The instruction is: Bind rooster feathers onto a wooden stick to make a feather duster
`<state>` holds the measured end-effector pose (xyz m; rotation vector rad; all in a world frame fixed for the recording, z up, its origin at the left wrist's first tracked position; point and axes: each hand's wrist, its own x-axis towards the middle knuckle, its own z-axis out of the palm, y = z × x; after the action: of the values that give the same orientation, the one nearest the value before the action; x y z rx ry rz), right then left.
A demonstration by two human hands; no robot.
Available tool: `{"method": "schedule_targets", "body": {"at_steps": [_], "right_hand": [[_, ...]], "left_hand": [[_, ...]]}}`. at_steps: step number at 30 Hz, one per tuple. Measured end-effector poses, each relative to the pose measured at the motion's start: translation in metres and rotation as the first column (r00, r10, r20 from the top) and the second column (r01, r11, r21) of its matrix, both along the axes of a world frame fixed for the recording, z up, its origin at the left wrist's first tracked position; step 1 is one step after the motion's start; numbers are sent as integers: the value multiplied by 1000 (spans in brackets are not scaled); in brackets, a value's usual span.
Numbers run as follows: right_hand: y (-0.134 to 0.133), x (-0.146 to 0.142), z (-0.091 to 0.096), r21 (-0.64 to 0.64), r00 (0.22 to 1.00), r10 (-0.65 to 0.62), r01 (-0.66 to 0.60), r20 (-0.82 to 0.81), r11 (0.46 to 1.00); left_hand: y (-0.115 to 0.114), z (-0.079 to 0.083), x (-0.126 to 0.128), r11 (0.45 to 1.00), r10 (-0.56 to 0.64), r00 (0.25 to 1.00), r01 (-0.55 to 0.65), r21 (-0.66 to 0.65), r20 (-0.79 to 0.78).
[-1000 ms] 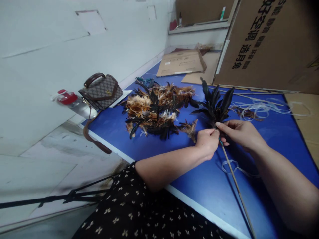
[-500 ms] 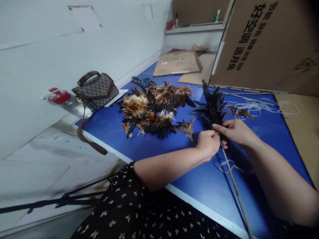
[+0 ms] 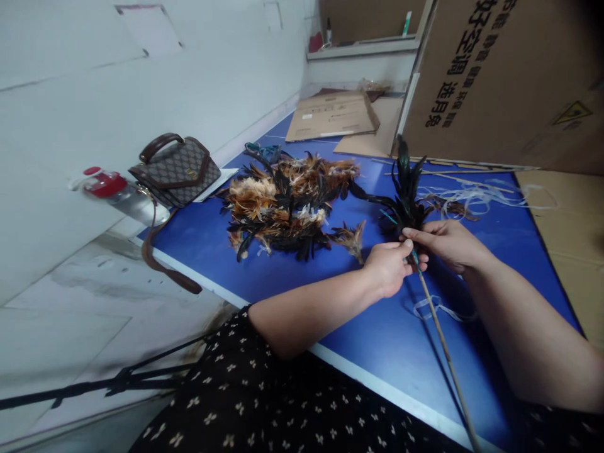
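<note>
Dark glossy feathers (image 3: 409, 189) fan out at the top end of a thin wooden stick (image 3: 443, 343). The stick slants down to the bottom edge of the view. Just below the feathers, my left hand (image 3: 389, 267) is closed around the stick, where a teal binding (image 3: 415, 255) shows. My right hand (image 3: 448, 244) pinches the feather base from the right side, its thumb close to the left thumb. A small brown feather bunch (image 3: 350, 239) lies left of my hands. Beyond it is a large pile of brown and black feathers (image 3: 283, 201).
A handbag (image 3: 182, 170) and a red-capped bottle (image 3: 123, 195) are at the left edge of the blue table (image 3: 377, 352). White plastic strands (image 3: 481, 198) and thin sticks lie at the right. Flat cardboard (image 3: 330, 116) and a big printed carton (image 3: 500, 82) stand behind.
My left fingers have loosened a little and shifted, so more of the teal binding shows. The dark feathers have turned and spread, one now reaching left. The view has shifted slightly.
</note>
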<state>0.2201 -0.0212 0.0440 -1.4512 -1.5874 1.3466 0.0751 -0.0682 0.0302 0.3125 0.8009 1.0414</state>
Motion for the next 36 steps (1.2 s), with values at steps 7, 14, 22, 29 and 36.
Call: {"method": "schedule_targets", "body": {"at_steps": [7, 14, 22, 29, 36], "right_hand": [[2, 3, 6, -88, 999, 33, -32, 7, 996], [7, 12, 6, -153, 1000, -14, 17, 21, 988], [16, 9, -7, -277, 995, -69, 47, -71, 960], [8, 3, -3, -261, 994, -102, 88, -40, 961], [19, 19, -12, 60, 920, -13, -12, 391, 998]], "left_hand": [[3, -2, -6, 987, -160, 986, 159, 9, 54], [8, -11, -4, 959, -283, 957, 281, 50, 60], [10, -14, -4, 969, -240, 969, 237, 70, 49], [5, -8, -1, 984, -175, 984, 176, 35, -28], [10, -13, 7, 994, -104, 992, 103, -26, -68]]}}
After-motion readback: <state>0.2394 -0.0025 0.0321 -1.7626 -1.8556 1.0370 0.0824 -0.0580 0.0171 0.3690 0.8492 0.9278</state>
